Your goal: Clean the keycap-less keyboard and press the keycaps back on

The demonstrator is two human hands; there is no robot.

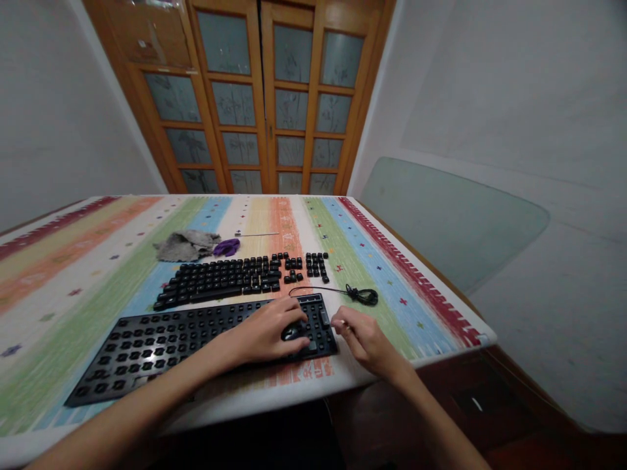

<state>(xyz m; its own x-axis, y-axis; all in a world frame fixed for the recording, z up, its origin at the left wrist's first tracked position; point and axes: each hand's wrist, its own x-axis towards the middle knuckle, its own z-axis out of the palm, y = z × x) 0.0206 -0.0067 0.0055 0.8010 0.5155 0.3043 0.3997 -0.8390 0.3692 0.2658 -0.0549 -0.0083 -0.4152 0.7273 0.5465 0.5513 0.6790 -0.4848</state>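
Observation:
The black keyboard base (161, 343), its keycaps off, lies near the table's front edge. On its right part rests my left hand (274, 329), thumb and fingers apart and touching the key area. Just beyond the right end of the base is my right hand (360, 336), closed in a pinch; whatever its fingertips hold is too small to make out. Behind the base, the loose black keycaps (210, 279) are laid out in keyboard order. A thin cable (362, 295) is bundled to the right of them.
A grey cloth (189, 245) and a purple bundle (226, 247) lie behind the keycaps, with a thin rod (259, 234) beside them. The striped tablecloth (78, 274) covers the table. Wooden doors (267, 124) stand beyond, and a wall is on the right.

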